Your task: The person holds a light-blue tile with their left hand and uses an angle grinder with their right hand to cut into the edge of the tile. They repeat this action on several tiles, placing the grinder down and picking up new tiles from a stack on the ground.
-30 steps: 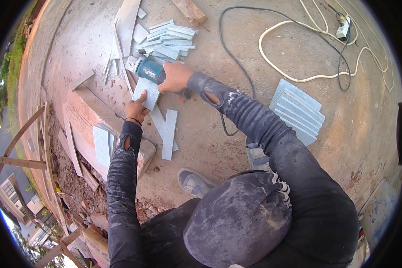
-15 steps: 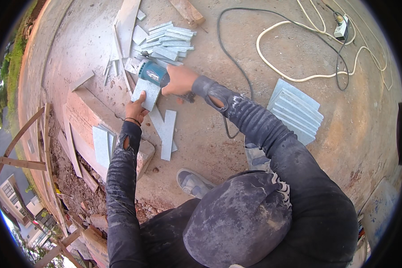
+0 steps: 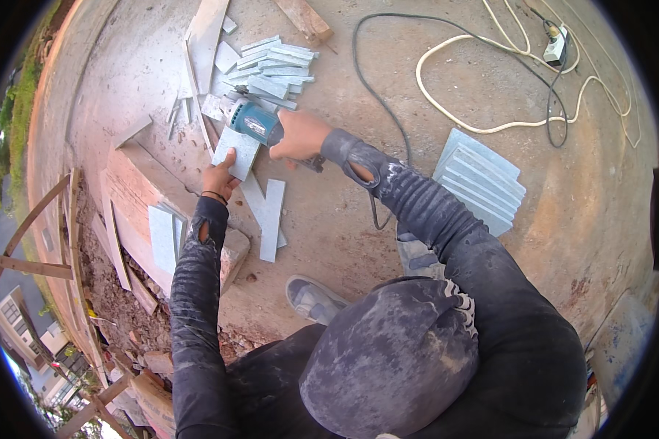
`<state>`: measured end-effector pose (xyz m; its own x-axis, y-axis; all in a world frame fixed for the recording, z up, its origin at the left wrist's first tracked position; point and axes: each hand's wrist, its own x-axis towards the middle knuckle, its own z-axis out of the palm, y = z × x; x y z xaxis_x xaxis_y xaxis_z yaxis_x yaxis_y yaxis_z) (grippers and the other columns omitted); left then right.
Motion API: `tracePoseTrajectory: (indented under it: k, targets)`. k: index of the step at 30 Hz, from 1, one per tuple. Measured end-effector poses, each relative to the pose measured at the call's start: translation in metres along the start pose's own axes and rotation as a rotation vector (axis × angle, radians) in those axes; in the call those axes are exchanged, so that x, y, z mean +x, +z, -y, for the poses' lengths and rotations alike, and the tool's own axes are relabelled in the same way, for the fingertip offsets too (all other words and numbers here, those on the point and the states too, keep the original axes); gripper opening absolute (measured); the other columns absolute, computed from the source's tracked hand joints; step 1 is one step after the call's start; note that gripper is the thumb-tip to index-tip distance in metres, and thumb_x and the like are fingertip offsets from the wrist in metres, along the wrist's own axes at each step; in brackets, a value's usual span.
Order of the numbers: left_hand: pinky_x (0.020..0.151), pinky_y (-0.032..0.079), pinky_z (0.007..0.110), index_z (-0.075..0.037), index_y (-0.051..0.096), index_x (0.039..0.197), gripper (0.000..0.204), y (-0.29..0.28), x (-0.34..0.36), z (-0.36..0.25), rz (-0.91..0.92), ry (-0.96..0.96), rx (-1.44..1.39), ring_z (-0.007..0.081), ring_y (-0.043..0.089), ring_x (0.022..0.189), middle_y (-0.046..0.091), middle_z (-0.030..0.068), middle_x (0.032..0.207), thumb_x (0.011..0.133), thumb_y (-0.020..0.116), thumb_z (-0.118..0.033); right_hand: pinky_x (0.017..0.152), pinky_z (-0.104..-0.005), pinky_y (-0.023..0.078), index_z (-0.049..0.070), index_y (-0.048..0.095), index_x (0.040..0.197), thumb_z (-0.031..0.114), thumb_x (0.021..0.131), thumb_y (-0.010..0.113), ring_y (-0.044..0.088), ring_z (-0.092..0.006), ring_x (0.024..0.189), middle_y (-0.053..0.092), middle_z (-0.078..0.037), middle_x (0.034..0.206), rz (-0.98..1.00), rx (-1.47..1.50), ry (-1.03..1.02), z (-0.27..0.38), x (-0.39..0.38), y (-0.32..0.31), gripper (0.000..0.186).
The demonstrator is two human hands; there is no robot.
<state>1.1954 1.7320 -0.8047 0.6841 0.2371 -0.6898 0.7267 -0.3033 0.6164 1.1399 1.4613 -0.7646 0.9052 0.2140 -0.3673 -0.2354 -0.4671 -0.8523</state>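
In my right hand (image 3: pixel 300 137) is a teal and dark grey hand-held power cutter (image 3: pixel 250 120), its front end over the far part of a pale grey stone tile (image 3: pixel 236 153). My left hand (image 3: pixel 220 178) grips the near edge of that tile, thumb on top and fingers mostly hidden underneath. The blade's contact with the tile cannot be made out. Just beyond the tool lies a heap of narrow cut strips (image 3: pixel 274 67). Two more strips (image 3: pixel 272 219) lie on the ground to the right of my left hand.
Overlapping tiles (image 3: pixel 479 183) lie right of my right forearm. A dark power cord (image 3: pixel 377 95) and a cream cable (image 3: pixel 447 113) run across the concrete to a white socket block (image 3: pixel 556 45). Left are a stone block (image 3: pixel 143 172), leaning tiles (image 3: pixel 162 238) and wooden boards (image 3: pixel 77 241).
The tool and my right hand have shifted slightly right relative to the tile. My left hand keeps its grip on the tile. The whole view has drifted a little.
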Motion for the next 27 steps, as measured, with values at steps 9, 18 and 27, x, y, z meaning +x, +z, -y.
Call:
tracePoseTrajectory:
  k: [9, 18, 27]
  targets:
    - [0.064, 0.056, 0.040, 0.003, 0.047, 0.125, 0.061, 0.000, -0.001, -0.001, -0.014, -0.010, 0.001, 0.0274, 0.068, 0.083, 0.064, 0.0137, 0.108, 0.084, 0.076, -0.031, 0.075, -0.0417, 0.052, -0.008, 0.055, 0.096, 0.032, 0.059, 0.072, 0.066, -0.0402, 0.084, 0.065, -0.027, 0.088, -0.009, 0.022, -0.018, -0.003, -0.011, -0.003, 0.057]
    - [0.065, 0.057, 0.041, 0.006, 0.045, 0.125, 0.064, 0.002, -0.002, -0.002, -0.027, -0.007, 0.019, 0.0280, 0.068, 0.083, 0.063, 0.0152, 0.109, 0.084, 0.076, -0.031, 0.077, -0.0419, 0.052, -0.009, 0.055, 0.098, 0.032, 0.058, 0.075, 0.064, -0.0419, 0.087, 0.064, -0.029, 0.092, -0.023, -0.010, -0.017, -0.011, -0.017, -0.001, 0.061]
    - [0.065, 0.058, 0.041, 0.005, 0.045, 0.126, 0.063, 0.001, 0.000, -0.001, -0.013, -0.011, -0.014, 0.0291, 0.068, 0.083, 0.063, 0.0157, 0.108, 0.084, 0.076, -0.031, 0.080, -0.0412, 0.051, -0.009, 0.054, 0.103, 0.033, 0.062, 0.075, 0.063, -0.0402, 0.095, 0.063, -0.030, 0.102, -0.004, -0.053, -0.009, -0.014, -0.023, -0.002, 0.062]
